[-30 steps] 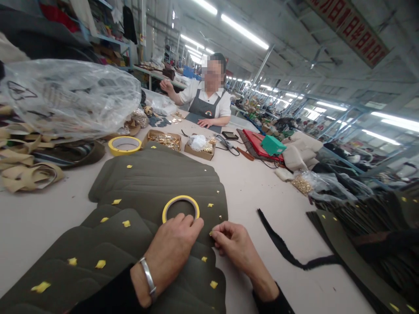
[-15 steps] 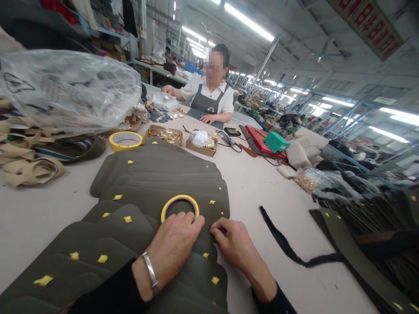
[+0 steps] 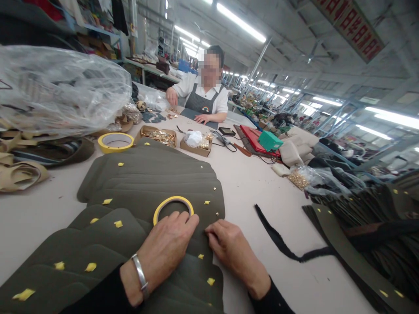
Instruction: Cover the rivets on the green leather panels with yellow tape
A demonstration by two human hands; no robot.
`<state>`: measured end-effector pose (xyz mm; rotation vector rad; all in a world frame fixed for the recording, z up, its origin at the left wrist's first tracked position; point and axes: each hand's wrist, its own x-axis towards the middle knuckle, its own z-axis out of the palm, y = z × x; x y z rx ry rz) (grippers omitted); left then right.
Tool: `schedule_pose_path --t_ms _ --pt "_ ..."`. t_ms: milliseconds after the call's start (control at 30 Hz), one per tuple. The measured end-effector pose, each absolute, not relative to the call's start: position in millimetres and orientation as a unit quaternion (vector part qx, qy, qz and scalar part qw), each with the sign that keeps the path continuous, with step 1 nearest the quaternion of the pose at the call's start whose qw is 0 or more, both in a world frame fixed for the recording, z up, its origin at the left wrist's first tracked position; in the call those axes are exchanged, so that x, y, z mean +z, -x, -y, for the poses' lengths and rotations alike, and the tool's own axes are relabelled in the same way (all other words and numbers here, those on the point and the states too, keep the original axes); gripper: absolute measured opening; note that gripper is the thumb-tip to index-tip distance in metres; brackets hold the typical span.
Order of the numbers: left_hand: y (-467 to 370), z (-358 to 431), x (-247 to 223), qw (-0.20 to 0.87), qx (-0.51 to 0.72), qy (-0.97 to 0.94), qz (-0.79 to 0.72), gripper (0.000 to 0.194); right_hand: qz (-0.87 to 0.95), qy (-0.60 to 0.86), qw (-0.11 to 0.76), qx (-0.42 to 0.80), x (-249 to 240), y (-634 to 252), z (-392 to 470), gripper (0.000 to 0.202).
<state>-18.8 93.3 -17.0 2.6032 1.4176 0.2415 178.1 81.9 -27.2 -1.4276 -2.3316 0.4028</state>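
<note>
Head view: two bare hands at work over overlapping dark olive panels (image 3: pixel 153 172), fanned across the near tabletop (image 3: pixel 242 187).

Left hand (image 3: pixel 160 246): fingers curled over the near rim of a yellow tape roll (image 3: pixel 174 199), holding it above the panels.

Right hand (image 3: pixel 234 250): thumb and forefinger pressed together at the panels' right edge; anything between them is too small to tell.

Stage, by judgement: part-way. Present: yellow tape pieces (image 3: pixel 91 267) on many panels. Outstanding, as it appears: three small metal fittings (image 3: pixel 217 214) near the right edge, bare of tape. Full count indeterminate, panels being overlapped.

Tabletop, pale, far left to right: large clear plastic bag (image 3: pixel 72 87); tan strips (image 3: pixel 24 172), coiled and folded; second tape roll (image 3: pixel 116 148), lying flat; two small cartons (image 3: pixel 196 151) of gold-coloured metal parts; green box (image 3: pixel 270 141) on a red item (image 3: pixel 247 138); black strip (image 3: pixel 278 237), curving toward a further stack of olive pieces (image 3: pixel 347 257), some with yellow bits.

Room: long workshop, strip lights (image 3: pixel 241 22), ceiling fan, red-lettered sign (image 3: pixel 355 32). Opposite, one co-worker (image 3: pixel 206 102) in a striped apron, hands on the tabletop's far side.
</note>
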Motion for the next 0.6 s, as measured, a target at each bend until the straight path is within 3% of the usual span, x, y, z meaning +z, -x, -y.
schedule_pose_path --t_ms 233,433,600 --pt "15.8 -87.6 0.4 0.098 0.077 -0.881 -0.456 0.020 0.732 0.652 0.117 0.160 -20.5 -157.2 -98.4 0.022" --pt "10.9 -81.4 -3.1 0.082 0.082 -0.895 -0.431 0.018 0.745 0.570 0.087 0.335 -12.7 -172.6 -103.8 0.025" --pt "17.1 -88.2 -8.7 0.054 0.108 -0.889 -0.443 0.018 0.752 0.543 0.275 0.255 -3.3 -174.5 -109.6 0.024"
